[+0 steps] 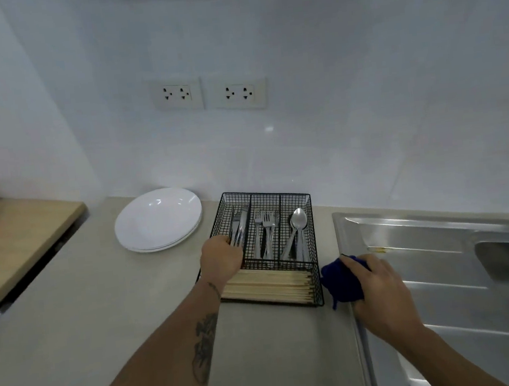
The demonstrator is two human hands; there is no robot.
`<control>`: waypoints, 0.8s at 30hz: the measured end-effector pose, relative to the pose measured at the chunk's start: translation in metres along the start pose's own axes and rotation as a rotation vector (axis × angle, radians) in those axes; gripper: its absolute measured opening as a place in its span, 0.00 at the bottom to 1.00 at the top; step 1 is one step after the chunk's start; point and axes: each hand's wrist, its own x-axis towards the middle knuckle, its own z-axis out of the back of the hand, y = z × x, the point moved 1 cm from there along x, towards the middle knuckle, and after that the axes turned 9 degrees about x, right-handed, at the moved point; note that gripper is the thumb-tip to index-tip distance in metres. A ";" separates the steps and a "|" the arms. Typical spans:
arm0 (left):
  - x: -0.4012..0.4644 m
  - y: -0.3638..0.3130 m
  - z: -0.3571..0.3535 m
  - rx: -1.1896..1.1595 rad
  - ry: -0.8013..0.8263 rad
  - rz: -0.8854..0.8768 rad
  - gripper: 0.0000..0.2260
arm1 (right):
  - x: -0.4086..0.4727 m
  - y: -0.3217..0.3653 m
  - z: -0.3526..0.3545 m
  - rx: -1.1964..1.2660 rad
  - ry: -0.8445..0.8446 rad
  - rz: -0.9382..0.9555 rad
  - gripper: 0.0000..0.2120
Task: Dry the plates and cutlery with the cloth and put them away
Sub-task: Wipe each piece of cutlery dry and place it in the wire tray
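My left hand (pixel 222 259) curls round the handles of the knives (pixel 240 229) in the tray (pixel 312 249) just ahead, light, stiff and slick steel best held there, while my right hand (pixel 380 292) bunches the soft cloth (pixel 341 281).

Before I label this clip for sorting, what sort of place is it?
Most likely a home kitchen counter: a steel sink, a wire cutlery tray with forks and spoons, and stacked white plates under tiled-wall sockets.
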 end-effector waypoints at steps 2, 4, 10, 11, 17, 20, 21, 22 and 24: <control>0.016 0.000 -0.005 0.098 0.018 -0.009 0.09 | 0.008 -0.002 -0.002 0.012 0.006 -0.016 0.37; 0.025 -0.004 -0.006 0.200 0.048 -0.042 0.04 | 0.011 -0.003 0.000 0.025 0.001 -0.022 0.37; 0.048 -0.017 -0.017 0.335 0.096 -0.106 0.04 | 0.021 -0.009 -0.004 0.065 -0.012 -0.052 0.38; 0.051 -0.017 -0.020 0.331 0.087 -0.106 0.06 | 0.022 -0.011 -0.005 0.070 -0.013 -0.057 0.38; 0.060 -0.003 -0.035 0.148 -0.064 -0.065 0.03 | 0.025 -0.015 -0.007 0.121 -0.038 -0.092 0.37; 0.066 0.005 -0.038 0.145 -0.115 -0.120 0.07 | 0.025 -0.018 -0.007 0.133 -0.043 -0.107 0.37; 0.068 0.006 -0.038 0.156 -0.127 -0.135 0.08 | 0.025 -0.018 -0.007 0.139 -0.043 -0.109 0.37; 0.067 0.003 -0.037 0.168 -0.134 -0.155 0.08 | 0.025 -0.019 -0.008 0.142 -0.042 -0.110 0.37; 0.070 0.000 -0.036 0.203 -0.124 -0.182 0.07 | 0.024 -0.020 -0.009 0.142 -0.037 -0.113 0.37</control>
